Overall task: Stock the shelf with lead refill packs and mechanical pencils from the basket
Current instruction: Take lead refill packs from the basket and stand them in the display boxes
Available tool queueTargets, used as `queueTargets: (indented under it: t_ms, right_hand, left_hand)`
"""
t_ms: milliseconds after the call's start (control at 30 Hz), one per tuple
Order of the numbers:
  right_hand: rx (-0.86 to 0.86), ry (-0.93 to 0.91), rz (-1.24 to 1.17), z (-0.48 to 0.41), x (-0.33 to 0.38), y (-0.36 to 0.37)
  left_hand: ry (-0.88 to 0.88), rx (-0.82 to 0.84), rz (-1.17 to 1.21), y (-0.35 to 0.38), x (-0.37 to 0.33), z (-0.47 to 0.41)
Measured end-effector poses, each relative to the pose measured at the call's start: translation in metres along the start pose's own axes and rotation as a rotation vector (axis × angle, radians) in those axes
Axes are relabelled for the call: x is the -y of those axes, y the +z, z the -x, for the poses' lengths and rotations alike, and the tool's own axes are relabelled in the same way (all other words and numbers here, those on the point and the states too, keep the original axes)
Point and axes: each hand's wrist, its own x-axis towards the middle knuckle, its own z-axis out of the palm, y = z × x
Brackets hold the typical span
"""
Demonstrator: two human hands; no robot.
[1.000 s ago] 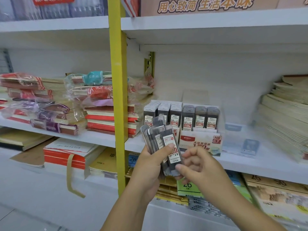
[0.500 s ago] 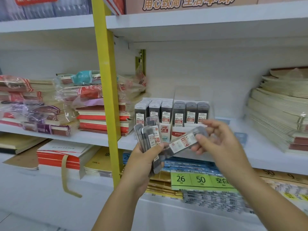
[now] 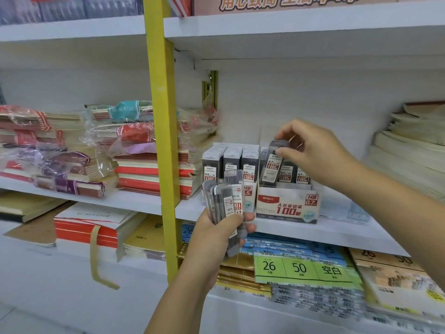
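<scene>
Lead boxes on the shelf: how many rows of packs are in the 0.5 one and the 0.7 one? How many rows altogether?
Rows in the HB 0.5 box: 3
Rows in the HB 0.7 box: 3, the leftmost partly behind the pack that the right hand pinches
Total: 6 rows

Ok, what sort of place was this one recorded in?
Most likely a stationery shop or a store's stationery aisle: a white retail shelf stacked with wrapped notebooks, a branded display box of lead refill packs, and green numbered labels on stock below.
</scene>
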Motion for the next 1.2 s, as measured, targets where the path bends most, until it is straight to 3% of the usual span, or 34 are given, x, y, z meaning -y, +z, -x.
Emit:
queueTargets:
  t_ms: [233,333,400,533,633,767,933,1100,1200]
  right_hand:
    - [0.109,0.108,0.098,-0.003,-0.01,0.025]
    - [-0.007,0.111,0.147,0.01,-0.003,0.022]
    - [-0.068,0.101,0.037,0.027,0.01,0.019]
    - [0.08,0.16,-0.384,0.07,0.042,0.032]
    - [0.031,0.238,-0.582,0.087,0.051,0.045]
    - [-0.115,0.354,-0.687,0.097,0.047,0.057]
    - [-0.084,0.33,-0.677,0.104,0.036,0.057]
    - [0.149,0.309,-0.73,0.106,0.026,0.039]
    - [0.265,0.28,-0.595,0.112,0.022,0.041]
  left_hand:
    - [0.016,0.022,0.024,-0.002,-0.001,0.001]
    - [0.022,0.032,0.023,-0.002,-0.001,0.003]
    - [0.023,0.039,0.021,0.0,-0.003,0.004]
    - [0.026,0.073,-0.01,0.004,-0.003,0.007]
    - [0.026,0.096,-0.065,0.008,-0.001,0.01]
    - [0.007,0.119,-0.024,0.01,0.001,0.014]
    - [-0.037,0.158,0.017,0.007,0.002,0.015]
    - [0.036,0.03,-0.038,0.0,-0.007,0.015]
    - [0.067,0.008,-0.042,0.0,-0.007,0.014]
